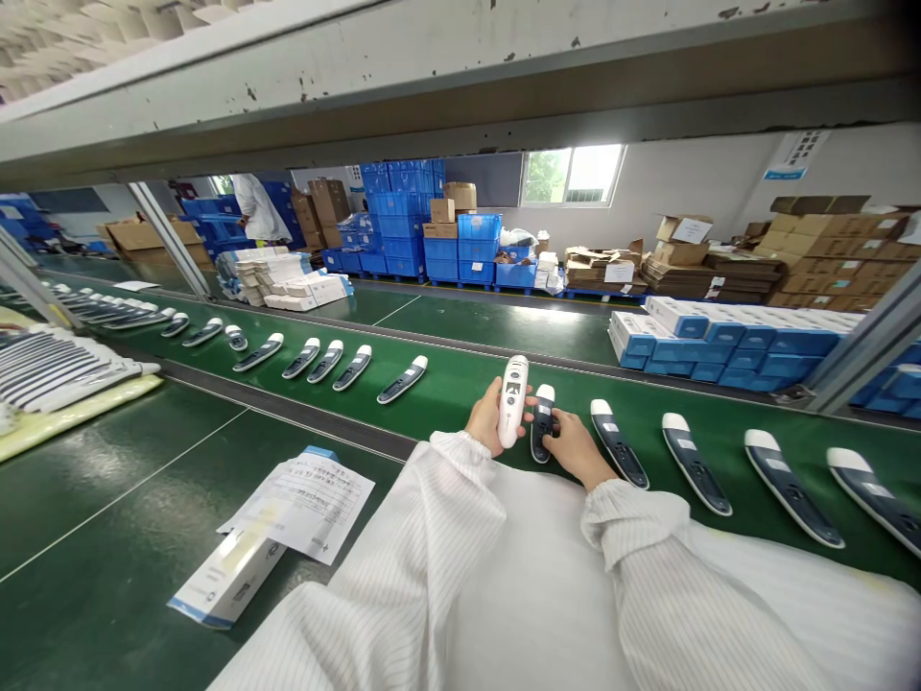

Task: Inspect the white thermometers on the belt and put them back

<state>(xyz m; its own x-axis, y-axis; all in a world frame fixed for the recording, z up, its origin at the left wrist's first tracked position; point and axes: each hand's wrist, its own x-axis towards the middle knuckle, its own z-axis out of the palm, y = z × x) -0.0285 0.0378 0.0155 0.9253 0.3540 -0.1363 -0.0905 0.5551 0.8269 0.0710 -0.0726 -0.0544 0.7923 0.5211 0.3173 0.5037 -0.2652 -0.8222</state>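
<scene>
Device (513, 413), white, gripped by left hand (484, 418), from here I judge light and stiff (best held mid-body); right hand (576, 451) touches dark-backed unit (542, 415), grip unclear.

A bright window (574, 177) breaks the pale wall (691, 178) right of upper centre, blue bins (399, 230) left of it, cartons (827, 251) far right. A chipped beam (460, 72) spans the top; the blurred upper-left corner is probably ceiling (86, 43).

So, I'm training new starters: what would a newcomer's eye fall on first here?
Probably the white device held upright in the left hand, just right of centre. Next, the dark-and-white devices spaced along the green belt to both sides. Behind, stacked blue bins stand out left of the window.
</scene>
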